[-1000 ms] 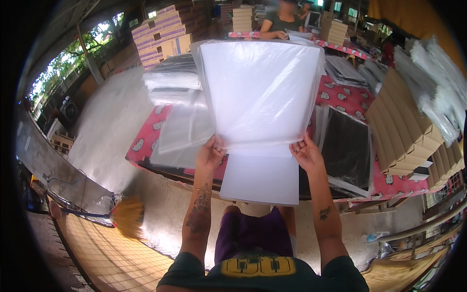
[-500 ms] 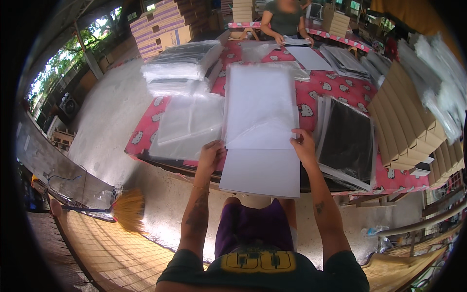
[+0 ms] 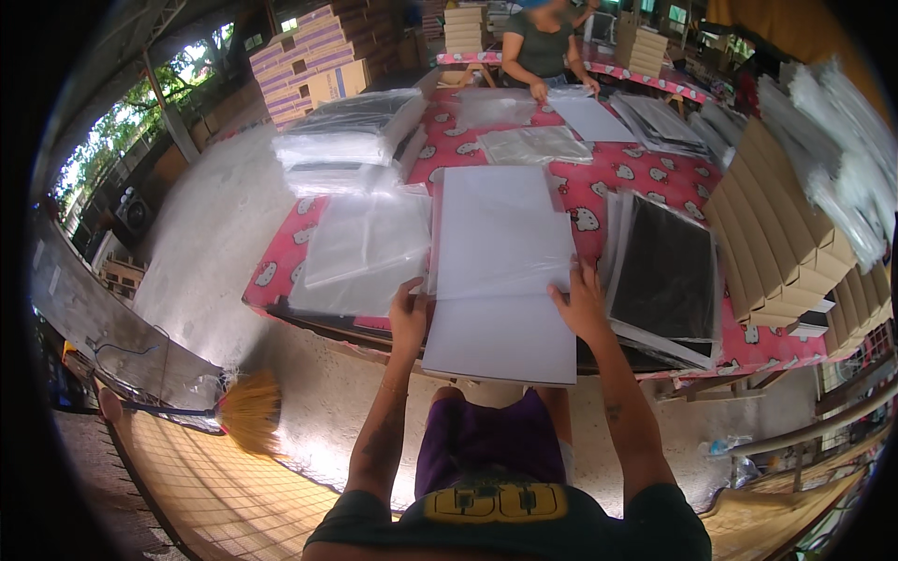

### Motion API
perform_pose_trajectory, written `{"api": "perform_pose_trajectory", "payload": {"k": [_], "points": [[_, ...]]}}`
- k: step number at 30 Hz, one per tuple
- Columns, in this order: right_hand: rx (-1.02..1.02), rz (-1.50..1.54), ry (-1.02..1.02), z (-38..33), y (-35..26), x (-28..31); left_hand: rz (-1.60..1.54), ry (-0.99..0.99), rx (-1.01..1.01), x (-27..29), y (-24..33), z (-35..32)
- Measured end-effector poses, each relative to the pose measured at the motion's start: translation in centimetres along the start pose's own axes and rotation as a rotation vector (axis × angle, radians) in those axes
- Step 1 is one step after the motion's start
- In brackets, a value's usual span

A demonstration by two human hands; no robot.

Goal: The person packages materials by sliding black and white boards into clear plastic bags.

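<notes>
The left hand point(image 3: 408, 313) lies flat on the left edge of the large white sheet point(image 3: 502, 271), fingers loosely spread and pressing down rather than pinching; the right hand point(image 3: 582, 304) does the same on the sheet's right edge, palm down, fingers splayed. Pressed from both sides like this, the sheet seems held so that it lies square and does not slide, since its near end hangs past the front edge of the surface point(image 3: 655, 178) toward the person's lap. The sheet is pale, smooth and rectangular, with a faint crosswise line between the two hands where a glossy, clear-looking upper layer seems to end; whether that is a sleeve around it I cannot tell for sure. Just left of the sheet lies a loose pile of clear plastic bags point(image 3: 360, 252), and beyond that a thicker wrapped stack point(image 3: 346, 131). Just right of the sheet rests a stack of black sheets in clear covers point(image 3: 666, 276), and further right stand rows of flat cardboard pieces point(image 3: 776, 234). Well beyond the sheet, another person point(image 3: 543, 47) works at the far end of the red patterned surface.
</notes>
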State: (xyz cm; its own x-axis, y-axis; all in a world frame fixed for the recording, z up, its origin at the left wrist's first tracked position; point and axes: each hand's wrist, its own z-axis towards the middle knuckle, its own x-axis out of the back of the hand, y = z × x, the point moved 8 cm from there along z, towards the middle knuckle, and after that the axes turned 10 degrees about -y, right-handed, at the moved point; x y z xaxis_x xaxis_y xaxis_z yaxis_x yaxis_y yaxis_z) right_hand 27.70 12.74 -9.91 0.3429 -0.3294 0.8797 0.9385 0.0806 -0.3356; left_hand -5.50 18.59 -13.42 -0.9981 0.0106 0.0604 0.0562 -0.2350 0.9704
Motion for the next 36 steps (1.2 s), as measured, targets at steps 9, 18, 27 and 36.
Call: {"api": "perform_pose_trajectory", "payload": {"k": [9,18,27,36], "points": [[0.065,0.323,0.16,-5.8,0.6,3.4,0.493,-0.104,-0.239,-1.3,5.8,-4.0],[-0.044,0.719,0.491,-7.8,0.4,7.9,0.497,0.049,-0.43,-1.2,11.7,-5.7],[-0.026,0.39,0.646,-9.3,1.7,21.4,0.04,-0.092,-0.639,-9.5,16.3,-5.6],[-0.236,0.432,0.913,-18.3,10.8,23.4,0.019,-0.425,-0.797,-23.2,17.2,-4.5]]}}
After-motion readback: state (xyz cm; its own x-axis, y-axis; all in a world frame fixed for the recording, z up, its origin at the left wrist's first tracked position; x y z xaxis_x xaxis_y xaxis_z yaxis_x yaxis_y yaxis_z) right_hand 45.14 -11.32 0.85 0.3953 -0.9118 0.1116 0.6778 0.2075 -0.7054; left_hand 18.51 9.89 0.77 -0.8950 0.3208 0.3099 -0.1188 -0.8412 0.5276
